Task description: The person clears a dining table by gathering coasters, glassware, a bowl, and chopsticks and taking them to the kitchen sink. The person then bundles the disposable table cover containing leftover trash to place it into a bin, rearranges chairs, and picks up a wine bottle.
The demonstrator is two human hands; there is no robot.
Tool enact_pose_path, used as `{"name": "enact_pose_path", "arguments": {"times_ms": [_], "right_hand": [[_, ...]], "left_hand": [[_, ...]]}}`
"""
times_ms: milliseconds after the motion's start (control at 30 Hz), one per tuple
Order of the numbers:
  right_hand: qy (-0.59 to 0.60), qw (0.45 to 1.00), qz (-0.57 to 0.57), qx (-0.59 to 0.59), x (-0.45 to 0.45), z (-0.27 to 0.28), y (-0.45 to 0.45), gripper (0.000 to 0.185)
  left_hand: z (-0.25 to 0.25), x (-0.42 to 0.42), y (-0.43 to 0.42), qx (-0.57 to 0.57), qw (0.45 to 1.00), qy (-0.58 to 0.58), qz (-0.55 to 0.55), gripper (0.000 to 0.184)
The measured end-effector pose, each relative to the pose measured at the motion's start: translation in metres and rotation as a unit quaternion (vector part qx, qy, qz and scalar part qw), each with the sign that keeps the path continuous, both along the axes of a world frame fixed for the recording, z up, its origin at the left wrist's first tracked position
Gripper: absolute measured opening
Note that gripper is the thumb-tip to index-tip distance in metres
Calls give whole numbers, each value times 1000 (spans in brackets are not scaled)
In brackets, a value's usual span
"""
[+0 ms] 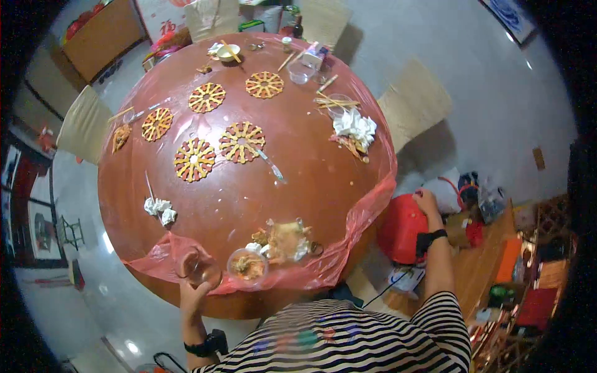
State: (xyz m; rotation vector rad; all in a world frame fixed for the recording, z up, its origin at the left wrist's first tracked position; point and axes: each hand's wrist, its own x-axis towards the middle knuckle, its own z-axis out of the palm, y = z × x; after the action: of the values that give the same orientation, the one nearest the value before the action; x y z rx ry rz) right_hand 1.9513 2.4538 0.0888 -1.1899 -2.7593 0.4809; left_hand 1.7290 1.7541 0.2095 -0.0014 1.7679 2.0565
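Observation:
My left hand (194,293) is closed round a clear plastic cup (205,273) at the table's near left edge. Under and beside the cup lies bunched pink plastic film (165,253). Just right of it stands a clear bowl of food scraps (247,266). My right hand (426,202) is off the table to the right, its fingers curled at the top of a red bag-like object (401,231). Whether it grips that or something small is hidden. A pile of scraps and tissues (287,241) lies near the front edge.
Several round lattice trivets (242,142) lie on the round table (249,199). Crumpled tissues (354,126) and chopsticks (336,102) are at the right, a white bowl (229,53) at the back. Covered chairs (415,102) surround it. Bags (491,200) crowd the lower right.

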Motion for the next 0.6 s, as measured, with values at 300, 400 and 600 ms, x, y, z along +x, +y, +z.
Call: {"name": "enact_pose_path", "arguments": {"times_ms": [300,400,600], "right_hand": [[40,988,145,-22,-232,-6,61,28],[12,981,190,-48,-247,-14,70,26],[66,973,219,-39,-284,-4,98,25]], "left_hand": [[-3,77,100,32,987,-24,154,75],[-1,110,148,31,984,-43,170,79],[8,123,205,52,988,-14,146,85]]}}
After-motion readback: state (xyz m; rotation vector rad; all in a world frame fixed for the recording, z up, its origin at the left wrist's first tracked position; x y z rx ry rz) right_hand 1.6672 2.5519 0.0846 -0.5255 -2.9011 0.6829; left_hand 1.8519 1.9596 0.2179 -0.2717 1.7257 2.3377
